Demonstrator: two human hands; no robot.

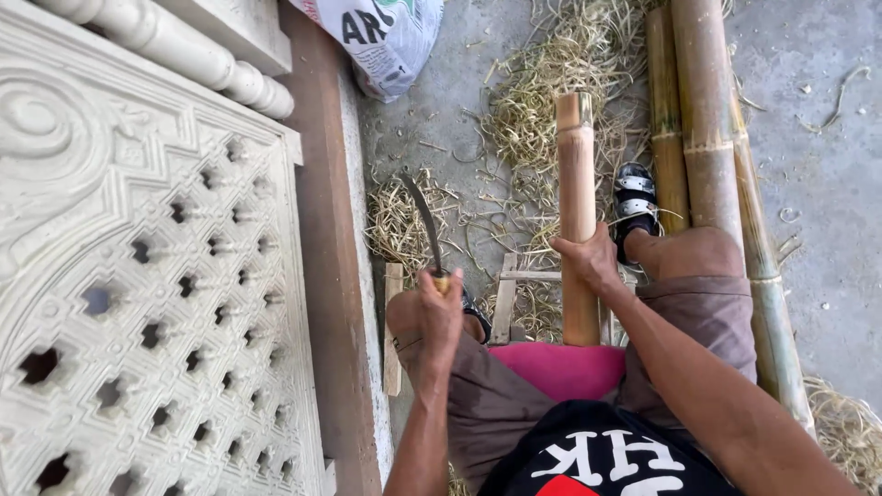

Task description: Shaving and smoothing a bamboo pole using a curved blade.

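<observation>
Gripping a curved knife (424,220) (left hand (439,312)), right hand (588,260) steadying bamboo (577,202).

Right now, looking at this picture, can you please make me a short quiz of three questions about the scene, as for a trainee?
1. True or false: the left hand holds a curved knife with its blade pointing away from the person.
2. What does the right hand hold?
A. a bamboo pole, standing upright between the knees
B. a white sack
C. a sandal
3. Fill in: the heap of thin pale strips lies on the ______ floor.

Key:
1. true
2. A
3. concrete. More bamboo poles lie there beside the person's right leg.
</observation>
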